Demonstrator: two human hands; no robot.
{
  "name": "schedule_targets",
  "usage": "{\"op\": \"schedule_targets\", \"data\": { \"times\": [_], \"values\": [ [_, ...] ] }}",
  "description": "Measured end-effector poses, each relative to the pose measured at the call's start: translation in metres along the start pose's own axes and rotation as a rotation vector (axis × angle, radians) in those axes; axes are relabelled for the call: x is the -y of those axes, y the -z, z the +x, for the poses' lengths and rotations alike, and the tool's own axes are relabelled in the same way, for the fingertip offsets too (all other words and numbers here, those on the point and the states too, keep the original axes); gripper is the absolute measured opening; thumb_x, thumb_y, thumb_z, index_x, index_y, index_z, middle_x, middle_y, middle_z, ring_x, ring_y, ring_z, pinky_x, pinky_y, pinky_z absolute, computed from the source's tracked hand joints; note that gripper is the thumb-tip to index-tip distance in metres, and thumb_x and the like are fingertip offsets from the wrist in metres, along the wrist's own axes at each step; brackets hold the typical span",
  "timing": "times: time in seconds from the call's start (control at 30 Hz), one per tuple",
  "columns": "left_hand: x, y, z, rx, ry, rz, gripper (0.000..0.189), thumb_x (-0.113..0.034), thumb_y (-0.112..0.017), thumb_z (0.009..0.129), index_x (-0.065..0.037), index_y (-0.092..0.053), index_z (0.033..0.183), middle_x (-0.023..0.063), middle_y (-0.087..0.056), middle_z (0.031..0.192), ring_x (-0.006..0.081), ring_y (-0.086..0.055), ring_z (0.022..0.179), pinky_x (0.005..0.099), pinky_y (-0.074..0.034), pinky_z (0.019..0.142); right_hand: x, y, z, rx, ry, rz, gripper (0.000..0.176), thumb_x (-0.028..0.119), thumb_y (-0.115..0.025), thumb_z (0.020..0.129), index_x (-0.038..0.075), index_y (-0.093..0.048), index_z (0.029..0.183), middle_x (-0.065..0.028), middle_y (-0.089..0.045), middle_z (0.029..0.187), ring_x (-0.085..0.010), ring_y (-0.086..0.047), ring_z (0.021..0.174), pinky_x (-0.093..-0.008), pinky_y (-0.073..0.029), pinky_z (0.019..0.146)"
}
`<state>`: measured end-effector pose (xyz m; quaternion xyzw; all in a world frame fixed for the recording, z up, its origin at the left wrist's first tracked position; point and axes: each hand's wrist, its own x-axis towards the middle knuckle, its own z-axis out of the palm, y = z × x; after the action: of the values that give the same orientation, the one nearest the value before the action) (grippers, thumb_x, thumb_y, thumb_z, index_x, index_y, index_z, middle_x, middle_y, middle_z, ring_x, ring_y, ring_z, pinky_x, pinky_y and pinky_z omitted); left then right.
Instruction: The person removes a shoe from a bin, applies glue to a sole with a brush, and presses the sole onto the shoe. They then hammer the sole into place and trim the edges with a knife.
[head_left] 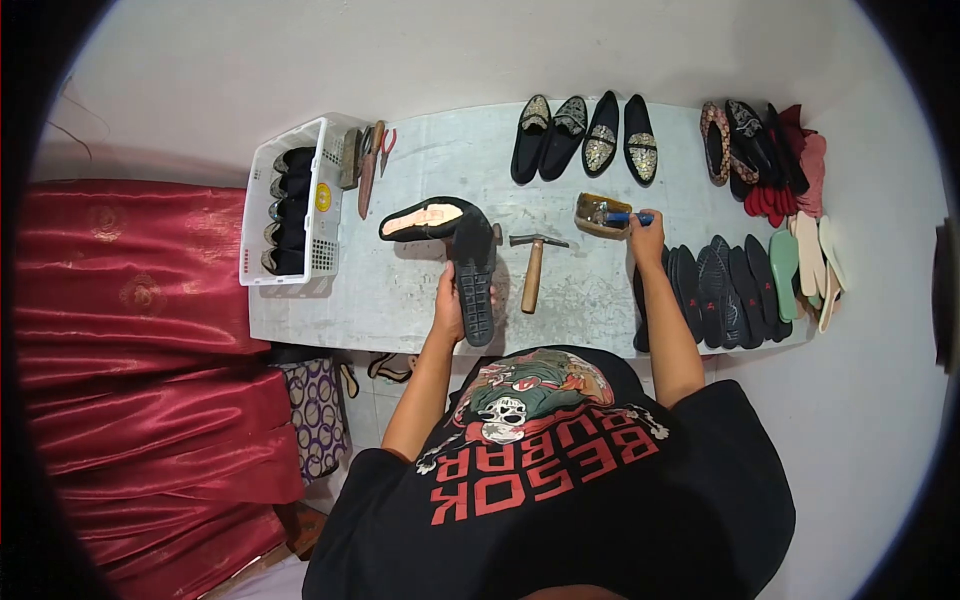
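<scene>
My left hand (451, 306) is closed around a black tool (476, 300) with a ridged, grid-patterned face, held upright near the table's front edge. A black shoe (428, 218) with a pale insole area showing lies against its top end. On the right, my right hand (646, 232) grips the blue handle of a brush (622, 218), whose other end is in a small yellowish container (597, 212). Between my hands a hammer (534, 272) with a wooden handle rests on the table.
A white basket (327, 215) of shoes stands left, beside pliers (387, 145) and a knife-like tool (368, 180). Finished-looking shoes (600, 145) line the back. Black soles (712, 290), green insoles (783, 262) and patterned shoes (716, 140) lie right on the table (440, 130).
</scene>
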<state>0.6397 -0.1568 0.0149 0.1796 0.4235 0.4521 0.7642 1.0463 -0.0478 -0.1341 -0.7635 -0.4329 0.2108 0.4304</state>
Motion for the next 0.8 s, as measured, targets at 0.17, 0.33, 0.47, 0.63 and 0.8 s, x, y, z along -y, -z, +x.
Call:
{"op": "schedule_targets", "data": {
  "times": [0.17,0.33,0.47,0.63,0.8],
  "values": [
    [-0.007,0.000,0.003,-0.043,-0.006,0.041,0.071,-0.063,-0.033,0.107,-0.002,-0.064,0.125,0.0145,-0.073,0.088,0.0258,-0.072,0.075,0.0383,-0.061,0.070,0.023,0.011,0.000,0.184,-0.444,0.479,0.047,0.022,-0.073,0.098,0.005,-0.051,0.136,-0.0137,-0.067,0.096,-0.0152,-0.063,0.062,-0.0286,-0.047,0.048],
    [-0.002,-0.017,0.008,-0.070,-0.010,0.043,0.070,-0.062,-0.034,0.108,-0.002,-0.065,0.123,0.0126,-0.073,0.090,0.0231,-0.073,0.076,0.0369,-0.062,0.070,0.035,0.028,-0.017,0.375,-0.456,0.465,0.057,0.024,-0.075,0.096,0.004,-0.045,0.140,-0.0141,-0.066,0.095,-0.0155,-0.062,0.061,-0.0289,-0.046,0.045],
    [0.014,-0.027,0.009,-0.024,-0.001,0.116,0.067,-0.061,-0.035,0.108,-0.003,-0.064,0.125,0.0116,-0.073,0.091,0.0219,-0.073,0.078,0.0361,-0.062,0.069,0.041,0.055,-0.039,0.419,-0.611,0.241,0.068,0.033,-0.075,0.091,0.003,-0.043,0.143,-0.0144,-0.066,0.101,-0.0165,-0.063,0.060,-0.0295,-0.047,0.046],
    [0.026,-0.057,0.007,0.092,0.074,0.497,0.061,-0.053,-0.039,0.111,-0.002,-0.062,0.135,0.0068,-0.069,0.092,0.0129,-0.066,0.076,0.0285,-0.056,0.070,0.045,0.090,-0.076,0.684,-0.553,0.295,0.055,0.041,-0.063,0.102,0.002,-0.051,0.138,-0.0113,-0.066,0.099,-0.0163,-0.065,0.071,-0.0290,-0.053,0.058],
    [0.019,-0.079,0.000,0.377,0.044,0.906,0.057,-0.044,-0.037,0.114,-0.006,-0.048,0.156,0.0078,-0.066,0.119,0.0140,-0.060,0.097,0.0305,-0.050,0.090,0.102,0.103,-0.088,1.014,-0.587,0.497,0.067,0.062,-0.044,0.107,0.003,-0.056,0.135,-0.0129,-0.068,0.109,-0.0150,-0.068,0.078,-0.0270,-0.055,0.066]
  ]
}}
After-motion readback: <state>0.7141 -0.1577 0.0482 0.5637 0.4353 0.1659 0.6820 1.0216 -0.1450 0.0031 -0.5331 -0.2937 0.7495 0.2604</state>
